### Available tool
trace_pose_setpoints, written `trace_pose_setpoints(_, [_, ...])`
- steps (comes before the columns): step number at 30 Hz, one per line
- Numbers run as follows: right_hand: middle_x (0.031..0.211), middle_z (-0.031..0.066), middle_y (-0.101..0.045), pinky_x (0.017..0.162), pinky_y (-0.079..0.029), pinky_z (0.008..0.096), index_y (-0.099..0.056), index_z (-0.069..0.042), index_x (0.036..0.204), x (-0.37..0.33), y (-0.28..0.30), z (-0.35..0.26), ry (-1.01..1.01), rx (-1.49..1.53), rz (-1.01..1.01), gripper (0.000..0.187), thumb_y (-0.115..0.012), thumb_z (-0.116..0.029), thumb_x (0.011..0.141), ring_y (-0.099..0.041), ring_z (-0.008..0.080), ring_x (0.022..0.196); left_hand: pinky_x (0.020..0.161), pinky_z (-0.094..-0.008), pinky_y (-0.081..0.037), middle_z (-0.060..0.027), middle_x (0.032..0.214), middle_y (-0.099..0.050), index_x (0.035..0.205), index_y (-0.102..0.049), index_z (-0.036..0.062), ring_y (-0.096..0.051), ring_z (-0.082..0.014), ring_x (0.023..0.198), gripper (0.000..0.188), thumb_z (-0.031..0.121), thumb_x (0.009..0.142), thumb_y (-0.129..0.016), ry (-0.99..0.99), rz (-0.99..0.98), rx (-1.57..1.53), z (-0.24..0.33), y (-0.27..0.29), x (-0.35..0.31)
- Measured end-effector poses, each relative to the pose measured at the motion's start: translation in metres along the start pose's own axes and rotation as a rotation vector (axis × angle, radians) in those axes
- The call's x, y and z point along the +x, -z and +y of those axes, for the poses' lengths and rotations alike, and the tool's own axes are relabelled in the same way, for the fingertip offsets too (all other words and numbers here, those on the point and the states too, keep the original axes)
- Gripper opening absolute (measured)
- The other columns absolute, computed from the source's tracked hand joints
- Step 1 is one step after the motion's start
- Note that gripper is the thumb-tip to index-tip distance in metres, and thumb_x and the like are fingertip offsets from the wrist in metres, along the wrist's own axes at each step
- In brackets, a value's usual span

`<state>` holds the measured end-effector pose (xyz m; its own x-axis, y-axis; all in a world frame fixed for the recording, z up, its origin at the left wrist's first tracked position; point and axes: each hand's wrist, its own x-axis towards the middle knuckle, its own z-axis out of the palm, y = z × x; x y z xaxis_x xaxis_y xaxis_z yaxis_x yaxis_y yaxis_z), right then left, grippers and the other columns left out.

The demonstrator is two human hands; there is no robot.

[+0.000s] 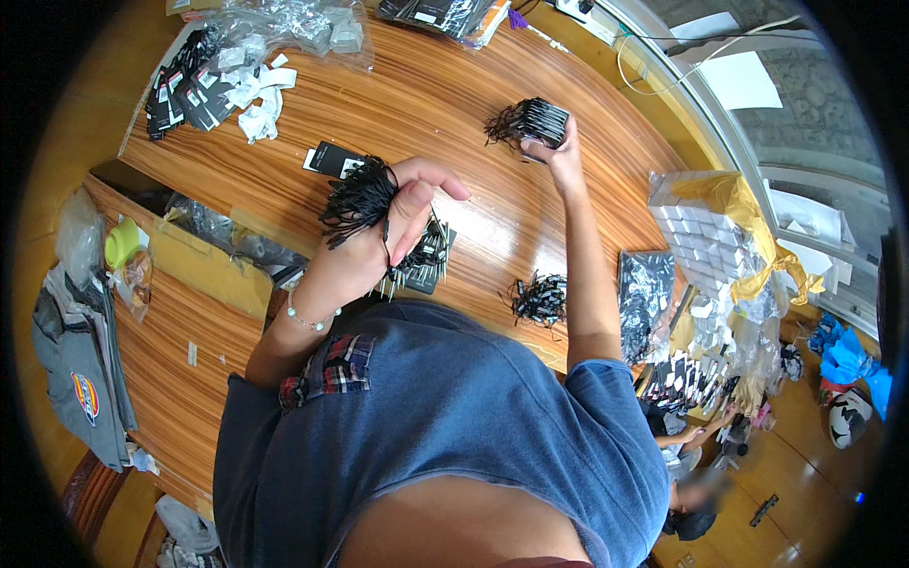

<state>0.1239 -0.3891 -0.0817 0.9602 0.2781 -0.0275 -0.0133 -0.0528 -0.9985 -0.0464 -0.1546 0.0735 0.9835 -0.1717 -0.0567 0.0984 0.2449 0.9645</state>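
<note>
My left hand (409,210) is partly closed around a bunch of black tag strings (360,201), with its index finger pointing out to the right. One loose string runs down along the palm. Below the hand, close to my body, lie more black hang tags (431,260) with strings, partly hidden by it. A black tag (333,159) rests flat on the table just beyond the bunch. Farther off to the right, my right hand (559,156) grips a thick stack of black hang tags (538,120), their strings spilling out leftward.
A pile of black cords (540,298) lies by my right forearm. White boxes (705,222) in yellow wrapping stand at right, beside a bagged black pack (646,289). Tags (185,95), crumpled paper (260,104) and plastic bags (294,28) sit far left. Another person (691,502) is lower right.
</note>
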Motion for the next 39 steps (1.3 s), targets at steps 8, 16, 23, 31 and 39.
trace_pose_setpoints(8, [0.09,0.013,-0.06,0.069,-0.047,0.0384,-0.048,-0.013,0.105,0.054,0.031,-0.088,0.223,-1.321,-0.409,0.049,-0.068,-0.012,0.06,-0.057,0.0307,0.086,0.04,-0.0168,-0.022,0.0059,0.046,-0.031,0.094,-0.054,0.0004,-0.027,-0.0011,0.04,0.039,0.034,0.093,-0.034,-0.052,-0.002,-0.065,0.001,0.014,-0.008])
trace_pose_setpoints(16, [0.095,0.0153,-0.059,0.071,-0.045,0.0392,-0.044,-0.014,0.119,0.114,-0.016,-0.194,0.418,-1.679,-0.504,0.062,-0.067,-0.006,0.061,-0.055,0.0332,0.089,0.041,-0.0167,-0.024,0.0061,0.047,-0.03,0.095,-0.054,0.0016,-0.028,-0.0013,0.041,0.037,0.033,0.093,-0.035,-0.082,0.019,-0.134,-0.002,0.03,-0.021])
trace_pose_setpoints(23, [0.095,0.0114,-0.061,0.071,-0.047,0.0385,-0.042,-0.018,0.121,0.126,-0.076,-0.184,0.304,-1.963,-0.657,0.066,-0.07,-0.015,0.062,-0.058,0.0293,0.088,0.041,-0.0175,-0.024,0.0055,0.044,-0.029,0.091,-0.057,0.0049,-0.029,-0.0018,0.041,0.03,0.028,0.093,-0.038,-0.118,0.029,-0.164,-0.008,0.042,-0.031])
trace_pose_setpoints(31, [0.092,0.0109,-0.061,0.07,-0.048,0.0384,-0.049,-0.013,0.104,0.132,-0.095,-0.085,0.028,-2.227,-0.884,0.055,-0.07,-0.019,0.054,-0.059,0.0278,0.09,0.048,-0.0225,-0.036,-0.0017,0.054,-0.046,0.088,-0.057,0.0055,-0.043,-0.0079,0.047,0.028,0.027,0.091,-0.04,-0.05,0.001,0.068,-0.004,0.058,-0.043])
trace_pose_setpoints(39, [0.083,0.0051,-0.058,0.067,-0.046,0.0284,-0.048,-0.004,0.11,0.145,-0.068,-0.1,-0.686,-1.143,-1.094,0.066,-0.069,-0.009,0.048,-0.055,0.0162,0.076,0.041,-0.0173,-0.023,0.0067,0.047,-0.029,0.094,-0.056,0.0035,-0.027,-0.0015,0.042,0.029,0.026,0.093,-0.037,-0.197,0.021,-0.004,-0.019,0.057,-0.033])
